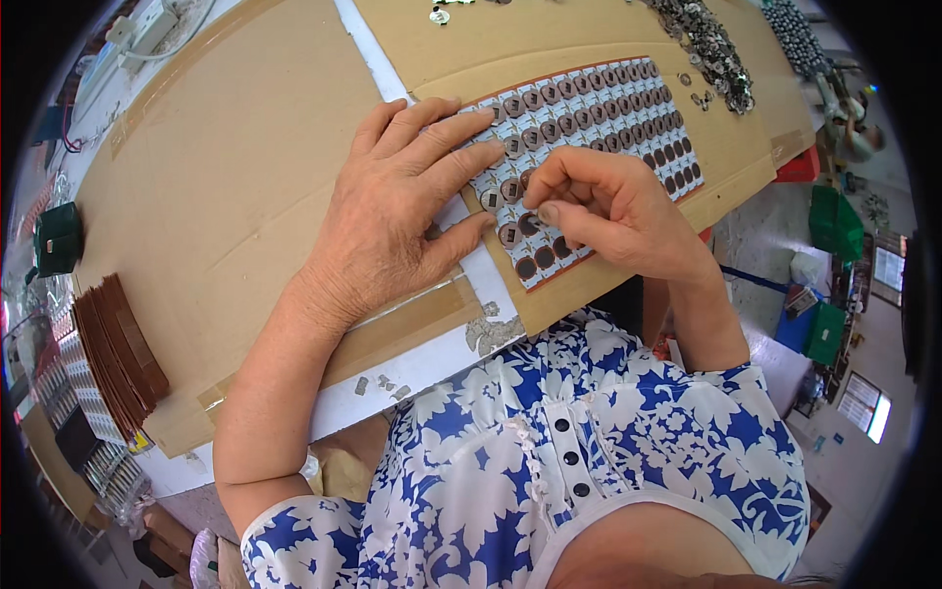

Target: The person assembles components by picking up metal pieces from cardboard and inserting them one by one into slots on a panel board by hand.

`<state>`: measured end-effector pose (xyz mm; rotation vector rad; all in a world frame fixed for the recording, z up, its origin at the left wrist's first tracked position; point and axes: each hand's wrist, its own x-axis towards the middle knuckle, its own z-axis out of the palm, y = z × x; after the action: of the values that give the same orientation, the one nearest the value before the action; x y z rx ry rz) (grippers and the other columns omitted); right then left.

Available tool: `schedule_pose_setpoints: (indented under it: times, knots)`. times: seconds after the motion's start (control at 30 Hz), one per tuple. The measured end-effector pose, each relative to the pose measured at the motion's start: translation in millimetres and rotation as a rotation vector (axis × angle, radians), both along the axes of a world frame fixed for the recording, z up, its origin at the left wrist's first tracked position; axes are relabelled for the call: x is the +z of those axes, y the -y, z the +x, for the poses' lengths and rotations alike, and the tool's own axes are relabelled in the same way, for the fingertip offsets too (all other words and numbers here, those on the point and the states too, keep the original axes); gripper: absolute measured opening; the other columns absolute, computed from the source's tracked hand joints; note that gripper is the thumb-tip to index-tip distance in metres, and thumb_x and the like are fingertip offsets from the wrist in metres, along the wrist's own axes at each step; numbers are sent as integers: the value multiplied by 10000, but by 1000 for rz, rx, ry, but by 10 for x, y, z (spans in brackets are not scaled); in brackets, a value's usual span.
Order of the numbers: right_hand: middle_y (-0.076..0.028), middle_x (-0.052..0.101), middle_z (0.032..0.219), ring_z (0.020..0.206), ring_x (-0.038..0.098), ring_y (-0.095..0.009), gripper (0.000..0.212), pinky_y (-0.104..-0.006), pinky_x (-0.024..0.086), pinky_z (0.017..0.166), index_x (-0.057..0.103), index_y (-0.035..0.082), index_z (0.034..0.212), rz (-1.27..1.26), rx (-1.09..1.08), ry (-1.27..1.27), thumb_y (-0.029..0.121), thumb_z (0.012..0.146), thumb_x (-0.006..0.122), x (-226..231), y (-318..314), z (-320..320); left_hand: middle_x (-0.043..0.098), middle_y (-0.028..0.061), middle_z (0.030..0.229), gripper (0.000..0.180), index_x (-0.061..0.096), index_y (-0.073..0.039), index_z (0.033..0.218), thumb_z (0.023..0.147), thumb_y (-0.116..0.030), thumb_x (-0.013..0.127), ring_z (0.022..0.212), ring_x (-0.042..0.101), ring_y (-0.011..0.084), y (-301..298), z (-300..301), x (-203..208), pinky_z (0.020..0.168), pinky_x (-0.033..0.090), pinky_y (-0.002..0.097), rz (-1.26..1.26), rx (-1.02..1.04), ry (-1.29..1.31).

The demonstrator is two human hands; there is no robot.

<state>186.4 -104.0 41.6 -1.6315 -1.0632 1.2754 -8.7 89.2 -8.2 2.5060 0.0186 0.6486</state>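
Observation:
A rectangular printed sheet [559, 110] with a brown edge lies on cardboard, covered in rows of round pieces. In most rows the discs [509, 234] look greyish brown with small dark marks; those nearest me are dark brown circles [526, 268]. My left hand [388, 191] lies palm down with spread fingers, its fingertips on the sheet's left edge. Over the sheet's near left part, my right hand [623, 211] is curled, with thumb and forefinger pinched close above the discs. Whatever sits between those fingertips is hidden or too small to make out.
Loose shiny metal pieces [711, 54] are heaped beyond the sheet at the far right, with a few scattered nearby. A stack of brown sheets [118, 353] stands at the table's left edge, near a dark green box [59, 239]. Green bins [834, 221] are off to the right.

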Motion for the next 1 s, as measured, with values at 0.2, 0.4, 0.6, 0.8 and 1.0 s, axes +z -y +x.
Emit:
schedule_pose_setpoints:
  times: [0.2, 0.4, 0.6, 0.8, 1.0]
  knots:
    - [-40, 653, 855, 736, 609, -88, 122, -275, 495, 658, 712, -11, 1100, 157, 7, 390, -35, 990, 663, -26, 20, -109, 688, 104, 1533, 590, 753, -81, 1363, 800, -189, 892, 1454, 587, 376, 0, -21, -15, 1257, 410, 562, -5, 3, 11]
    - [-63, 650, 876, 729, 614, -113, 126, -291, 495, 654, 703, -12, 1092, 159, 44, 378, -52, 982, 656, -32, 38, -94, 691, 105, 1509, 568, 749, -74, 1338, 803, -196, 896, 1438, 587, 366, 3, -33, -4, 1244, 412, 555, -9, -2, 31]
    - [-132, 679, 953, 749, 705, -289, 178, -366, 552, 659, 700, 21, 1100, 470, 95, 661, -75, 951, 684, -181, 43, -181, 688, 100, 1532, 600, 749, -85, 1367, 794, -189, 894, 1463, 582, 369, 5, -19, 0, 1261, 410, 559, -10, -3, 13]
    - [-109, 680, 961, 779, 734, -323, 199, -410, 574, 632, 706, 46, 1095, 544, -35, 835, -66, 931, 723, -304, 82, -331, 683, 92, 1555, 627, 750, -98, 1391, 783, -166, 887, 1484, 578, 373, 7, -36, 3, 1276, 409, 562, -2, 9, -11]
    - [-109, 699, 975, 799, 750, -309, 227, -401, 586, 645, 703, 29, 1104, 577, -11, 943, -75, 905, 732, -360, 134, -396, 685, 91, 1554, 627, 751, -98, 1392, 783, -160, 885, 1485, 578, 372, 9, -35, -23, 1277, 411, 561, -1, 12, -14]
